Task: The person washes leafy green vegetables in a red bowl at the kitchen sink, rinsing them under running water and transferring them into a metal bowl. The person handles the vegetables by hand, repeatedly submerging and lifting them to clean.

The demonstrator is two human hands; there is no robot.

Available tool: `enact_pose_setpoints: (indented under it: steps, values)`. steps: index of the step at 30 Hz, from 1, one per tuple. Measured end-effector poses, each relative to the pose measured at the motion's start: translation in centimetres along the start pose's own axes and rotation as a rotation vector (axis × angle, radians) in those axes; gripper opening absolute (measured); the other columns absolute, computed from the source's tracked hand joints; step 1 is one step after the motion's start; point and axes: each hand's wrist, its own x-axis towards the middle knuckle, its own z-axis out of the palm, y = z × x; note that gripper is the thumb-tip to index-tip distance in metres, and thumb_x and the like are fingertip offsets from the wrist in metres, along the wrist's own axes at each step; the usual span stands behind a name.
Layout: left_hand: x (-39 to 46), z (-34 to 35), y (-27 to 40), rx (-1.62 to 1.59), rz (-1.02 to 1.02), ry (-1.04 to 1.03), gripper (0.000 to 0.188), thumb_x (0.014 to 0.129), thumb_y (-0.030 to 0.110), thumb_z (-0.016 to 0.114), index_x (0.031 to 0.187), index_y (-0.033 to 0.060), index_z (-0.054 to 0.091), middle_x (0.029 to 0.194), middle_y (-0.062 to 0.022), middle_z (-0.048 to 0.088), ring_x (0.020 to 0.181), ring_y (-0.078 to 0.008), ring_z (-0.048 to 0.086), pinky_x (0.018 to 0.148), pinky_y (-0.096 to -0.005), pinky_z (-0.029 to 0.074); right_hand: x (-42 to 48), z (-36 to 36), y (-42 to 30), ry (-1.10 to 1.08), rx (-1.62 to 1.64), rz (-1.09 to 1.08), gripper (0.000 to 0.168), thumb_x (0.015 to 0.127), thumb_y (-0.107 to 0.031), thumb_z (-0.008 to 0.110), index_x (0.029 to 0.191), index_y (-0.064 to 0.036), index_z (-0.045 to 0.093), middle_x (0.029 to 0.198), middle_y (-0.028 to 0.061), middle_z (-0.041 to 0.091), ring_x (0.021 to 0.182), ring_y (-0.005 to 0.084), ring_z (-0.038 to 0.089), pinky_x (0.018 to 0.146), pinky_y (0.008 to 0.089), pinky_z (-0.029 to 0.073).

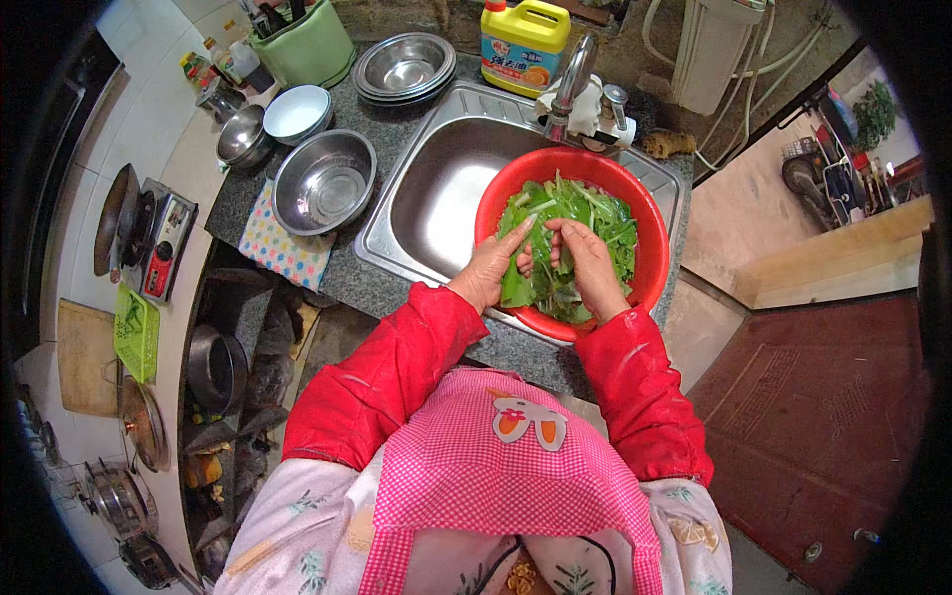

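Observation:
A large red plastic basin [657,223] rests over the right part of the stainless steel sink [446,178], beneath the curved faucet [576,82]. Leafy green vegetables [606,212] fill it, with wet-looking leaves and pale stalks. My left hand [497,266] is over the basin's left side, gripping a leafy green [516,286] whose stalk shows by the thumb tip. Close beside it, my right hand [589,264] hovers above the greens with fingers curled and thumb near the index finger. Whether something small sits between those fingers is hidden.
Left of the sink, a steel bowl [325,182] stands partly on a dotted cloth [286,242]. Stacked steel basins [405,67] and a white bowl [297,113] are behind. A yellow detergent jug [524,48] stands behind the sink. A portable gas stove [167,242] is far left.

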Motion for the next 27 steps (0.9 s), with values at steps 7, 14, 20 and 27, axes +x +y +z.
enact_pose_setpoints:
  steps: [7,14,20,27]
  values:
    - [-0.5,0.3,-0.9,0.113,0.133,0.102,0.025,0.088,0.021,0.056,0.11,0.0076,0.053,0.084,-0.0026,0.059,0.075,-0.0105,0.056,0.066,-0.0254,0.049,-0.3,0.7,1.4,0.2,-0.773,-0.242,0.021,0.09,-0.013,0.05,0.102,-0.003,0.063,0.095,0.0099,0.052,0.096,0.0176,0.048,0.084,0.0274,0.038]
    - [-0.2,0.5,-1.8,0.07,0.243,0.02,0.031,0.086,0.006,0.056,0.115,0.0057,0.049,0.102,-0.0062,0.058,0.089,-0.0173,0.058,0.073,-0.0314,0.051,0.4,0.2,1.9,0.012,-0.196,-0.024,0.03,0.09,-0.016,0.051,0.116,-0.001,0.053,0.099,0.0105,0.059,0.087,0.0173,0.056,0.076,0.0275,0.045]
    - [0.0,-1.4,-1.4,-0.029,0.132,0.193,0.022,0.085,0.011,0.059,0.103,0.0038,0.051,0.087,-0.0089,0.059,0.071,-0.0182,0.058,0.061,-0.0306,0.052,3.2,-11.0,4.9,0.281,-1.045,-0.013,0.053,0.084,-0.026,0.057,0.126,0.001,0.041,0.109,0.0212,0.056,0.098,0.032,0.056,0.084,0.0396,0.046]
    - [0.1,-2.6,-2.1,-0.054,0.138,0.215,0.024,0.084,0.012,0.061,0.102,0.0038,0.049,0.084,-0.0093,0.058,0.07,-0.0203,0.058,0.061,-0.0334,0.052,0.6,-7.2,6.1,-0.437,-1.624,0.116,0.05,0.078,-0.019,0.061,0.125,-0.03,0.047,0.142,0.0133,0.024,0.123,0.0427,0.033,0.093,0.0509,0.04]
